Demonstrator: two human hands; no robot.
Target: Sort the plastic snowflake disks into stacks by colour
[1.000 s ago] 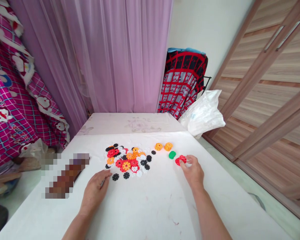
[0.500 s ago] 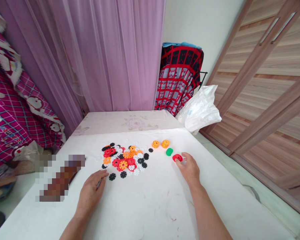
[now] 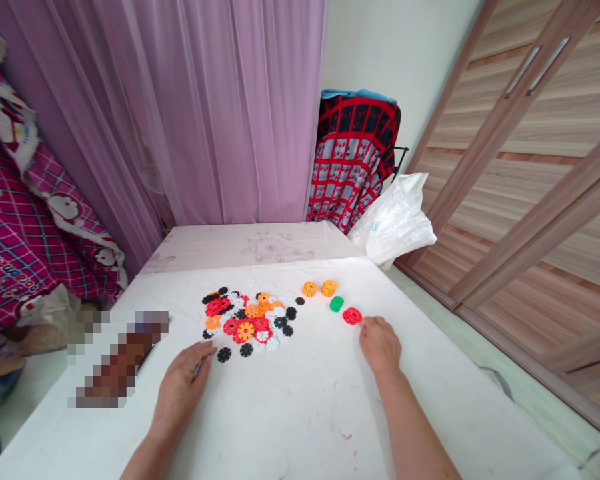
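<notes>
A loose pile of flower-shaped plastic discs (image 3: 245,328) in red, orange, black and white lies left of centre on the table. My left hand (image 3: 187,373) rests on the cloth with loosely extended fingers, its fingertips near a black disc (image 3: 224,355); it holds nothing that I can see. To the right, a red stack of discs (image 3: 351,315) lies flat. My right hand (image 3: 380,343) is just beside that stack, its fingers curled in and nothing visible in them. Beyond are a green stack (image 3: 337,304) and two orange stacks (image 3: 309,289).
A white cloth covers the table (image 3: 300,413). A blurred-out item (image 3: 123,360) lies at the left. Off the table's far right corner is a white plastic bag (image 3: 393,220), near a red-patterned cloth (image 3: 347,153). A wooden wardrobe (image 3: 520,180) stands on the right.
My right hand has let go of the red stack and drawn back slightly toward me, its fingers curling. The red stack stays on the table. My left hand has hardly moved.
</notes>
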